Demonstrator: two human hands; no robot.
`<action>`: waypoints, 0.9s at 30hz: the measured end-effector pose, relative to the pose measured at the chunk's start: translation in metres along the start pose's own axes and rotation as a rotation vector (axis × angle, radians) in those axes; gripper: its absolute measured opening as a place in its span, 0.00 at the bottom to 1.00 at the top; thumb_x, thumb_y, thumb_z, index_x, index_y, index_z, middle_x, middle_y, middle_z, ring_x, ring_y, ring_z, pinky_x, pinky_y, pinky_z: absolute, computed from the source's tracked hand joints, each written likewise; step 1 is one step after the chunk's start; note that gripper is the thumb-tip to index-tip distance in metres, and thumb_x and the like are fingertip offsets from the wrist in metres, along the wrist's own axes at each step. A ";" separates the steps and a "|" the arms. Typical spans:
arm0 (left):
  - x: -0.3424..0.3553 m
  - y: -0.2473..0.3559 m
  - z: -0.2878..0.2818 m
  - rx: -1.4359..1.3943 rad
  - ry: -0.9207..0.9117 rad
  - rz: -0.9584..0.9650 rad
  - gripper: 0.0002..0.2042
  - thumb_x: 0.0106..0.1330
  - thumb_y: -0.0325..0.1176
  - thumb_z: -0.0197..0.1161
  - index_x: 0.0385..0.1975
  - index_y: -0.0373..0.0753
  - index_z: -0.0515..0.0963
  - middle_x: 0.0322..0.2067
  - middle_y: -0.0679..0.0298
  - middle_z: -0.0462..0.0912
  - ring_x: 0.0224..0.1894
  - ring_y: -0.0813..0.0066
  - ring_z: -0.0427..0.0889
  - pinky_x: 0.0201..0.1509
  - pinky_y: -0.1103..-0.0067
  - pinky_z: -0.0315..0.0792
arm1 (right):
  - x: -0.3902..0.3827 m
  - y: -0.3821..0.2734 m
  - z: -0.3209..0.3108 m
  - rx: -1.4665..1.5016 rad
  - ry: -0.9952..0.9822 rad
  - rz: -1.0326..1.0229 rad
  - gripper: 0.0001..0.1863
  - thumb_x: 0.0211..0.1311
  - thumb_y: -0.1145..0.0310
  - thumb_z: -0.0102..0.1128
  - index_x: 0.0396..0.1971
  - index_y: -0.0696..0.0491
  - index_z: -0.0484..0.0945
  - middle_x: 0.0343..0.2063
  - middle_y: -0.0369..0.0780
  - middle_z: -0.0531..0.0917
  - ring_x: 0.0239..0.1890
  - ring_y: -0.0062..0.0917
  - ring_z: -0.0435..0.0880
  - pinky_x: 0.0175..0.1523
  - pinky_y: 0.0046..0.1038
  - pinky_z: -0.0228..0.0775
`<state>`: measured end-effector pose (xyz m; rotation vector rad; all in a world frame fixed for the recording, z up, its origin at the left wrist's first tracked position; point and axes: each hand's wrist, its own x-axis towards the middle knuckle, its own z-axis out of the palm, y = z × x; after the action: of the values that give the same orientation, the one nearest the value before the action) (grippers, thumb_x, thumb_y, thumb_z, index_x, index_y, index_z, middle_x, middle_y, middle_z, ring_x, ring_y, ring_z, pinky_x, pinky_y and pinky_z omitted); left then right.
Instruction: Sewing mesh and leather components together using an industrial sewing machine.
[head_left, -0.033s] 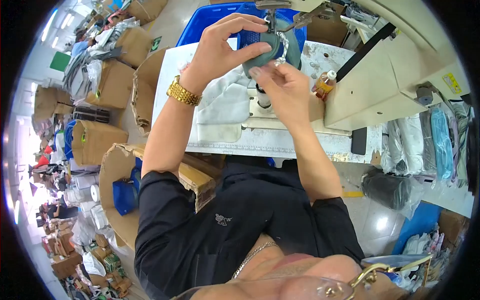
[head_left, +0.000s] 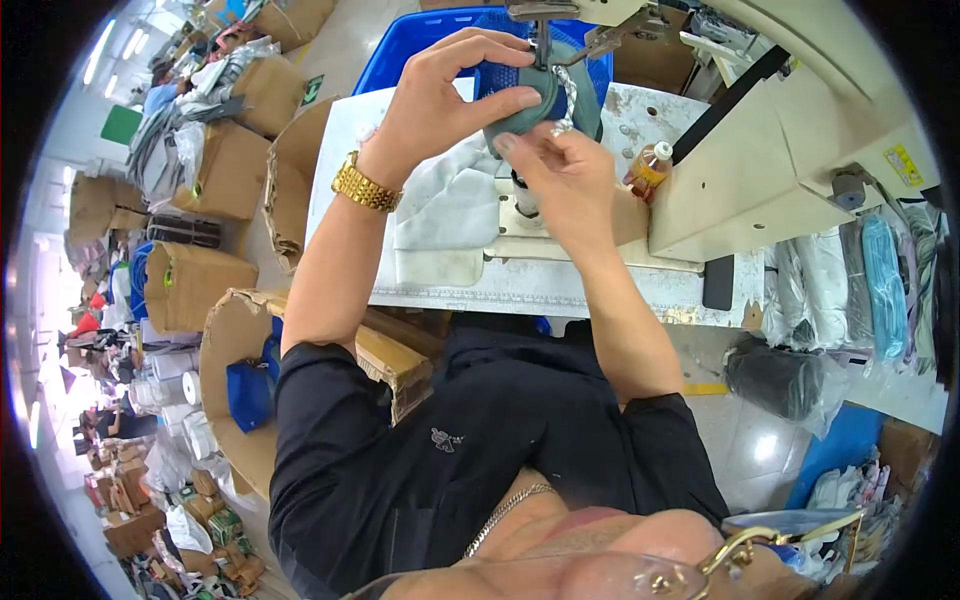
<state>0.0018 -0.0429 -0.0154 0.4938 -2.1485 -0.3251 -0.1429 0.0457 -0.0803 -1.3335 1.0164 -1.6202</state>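
Observation:
A curved grey-green and blue mesh fabric piece (head_left: 513, 117) sits under the presser foot (head_left: 541, 52) of a cream sewing machine (head_left: 765, 165). It looks like a shoe upper, though its full shape is hidden. My left hand (head_left: 435, 105) grips it from the left, thumb on the near face and fingers reaching over toward the foot. At its near edge my right hand (head_left: 572, 178) pinches with thumb and fingers, just below a white-and-grey braided cord (head_left: 571, 95). Exactly what lies between those fingertips is hidden. The machine's post (head_left: 525, 198) stands below the piece.
White fabric pieces (head_left: 445, 225) lie on the white table (head_left: 400, 293) left of the post. A small bottle (head_left: 650, 170) of amber liquid stands by the machine arm. Behind is a blue crate (head_left: 385, 62); cardboard boxes (head_left: 235, 350) flank the left, wrapped bundles (head_left: 828, 290) the right.
My right hand has shifted very slightly to the left. My left hand and the fabric piece stay almost in place under the foot.

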 end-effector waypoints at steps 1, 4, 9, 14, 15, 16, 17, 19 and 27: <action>0.000 -0.001 -0.001 -0.027 -0.024 -0.034 0.15 0.53 0.32 0.74 0.39 0.36 0.82 0.42 0.60 0.83 0.44 0.70 0.83 0.49 0.79 0.76 | 0.001 -0.002 0.003 -0.011 -0.003 0.010 0.08 0.59 0.73 0.67 0.35 0.61 0.82 0.26 0.31 0.82 0.26 0.08 0.73 0.29 0.13 0.63; 0.002 -0.005 -0.004 -0.091 -0.062 -0.067 0.15 0.54 0.33 0.74 0.40 0.36 0.82 0.42 0.62 0.83 0.45 0.73 0.82 0.50 0.78 0.76 | 0.005 0.001 0.012 -0.015 0.032 -0.009 0.07 0.58 0.72 0.67 0.32 0.60 0.82 0.21 0.32 0.82 0.23 0.09 0.72 0.28 0.16 0.63; 0.003 -0.008 -0.004 -0.147 -0.089 -0.221 0.15 0.57 0.35 0.72 0.42 0.38 0.82 0.42 0.66 0.83 0.45 0.76 0.81 0.52 0.77 0.75 | 0.009 0.001 0.017 -0.053 0.080 -0.078 0.07 0.57 0.71 0.66 0.29 0.60 0.82 0.18 0.36 0.82 0.21 0.11 0.72 0.27 0.19 0.65; 0.005 -0.010 -0.005 -0.283 -0.106 -0.360 0.15 0.58 0.37 0.71 0.43 0.39 0.82 0.41 0.68 0.83 0.44 0.77 0.81 0.52 0.76 0.74 | 0.015 0.003 0.017 -0.100 0.079 -0.155 0.07 0.58 0.71 0.66 0.28 0.60 0.82 0.18 0.38 0.82 0.20 0.14 0.74 0.26 0.20 0.65; 0.006 -0.014 -0.005 -0.219 -0.114 -0.302 0.15 0.58 0.38 0.71 0.42 0.39 0.82 0.40 0.68 0.84 0.44 0.77 0.81 0.51 0.77 0.74 | 0.017 0.003 0.016 -0.095 0.078 -0.159 0.07 0.58 0.71 0.66 0.28 0.60 0.82 0.18 0.38 0.82 0.20 0.14 0.74 0.26 0.20 0.65; 0.007 -0.016 -0.005 -0.162 -0.120 -0.247 0.15 0.58 0.39 0.71 0.42 0.39 0.83 0.39 0.68 0.84 0.43 0.78 0.81 0.49 0.78 0.74 | 0.019 0.004 0.017 -0.063 0.084 -0.151 0.08 0.57 0.71 0.66 0.27 0.60 0.81 0.17 0.39 0.81 0.19 0.14 0.74 0.26 0.20 0.65; 0.007 -0.016 -0.005 -0.162 -0.118 -0.248 0.15 0.58 0.39 0.71 0.42 0.39 0.83 0.39 0.68 0.84 0.43 0.78 0.81 0.49 0.78 0.74 | 0.020 0.005 0.017 -0.031 0.090 -0.144 0.08 0.57 0.70 0.66 0.26 0.61 0.81 0.16 0.39 0.80 0.18 0.14 0.74 0.26 0.20 0.64; 0.007 -0.014 -0.005 -0.145 -0.108 -0.315 0.15 0.59 0.40 0.71 0.40 0.39 0.83 0.36 0.68 0.84 0.39 0.80 0.80 0.45 0.81 0.74 | 0.022 0.006 0.016 -0.060 0.085 -0.148 0.09 0.57 0.70 0.66 0.25 0.61 0.80 0.15 0.38 0.79 0.18 0.14 0.72 0.25 0.21 0.63; 0.007 -0.001 -0.005 -0.069 -0.085 -0.401 0.15 0.58 0.42 0.70 0.37 0.38 0.82 0.32 0.68 0.84 0.27 0.83 0.74 0.31 0.83 0.70 | 0.023 -0.009 0.002 -0.215 0.028 -0.087 0.13 0.58 0.66 0.66 0.21 0.60 0.79 0.11 0.34 0.73 0.16 0.13 0.64 0.22 0.21 0.56</action>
<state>0.0022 -0.0471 -0.0084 0.8861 -2.1010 -0.6503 -0.1449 0.0276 -0.0638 -1.5194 1.1914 -1.6330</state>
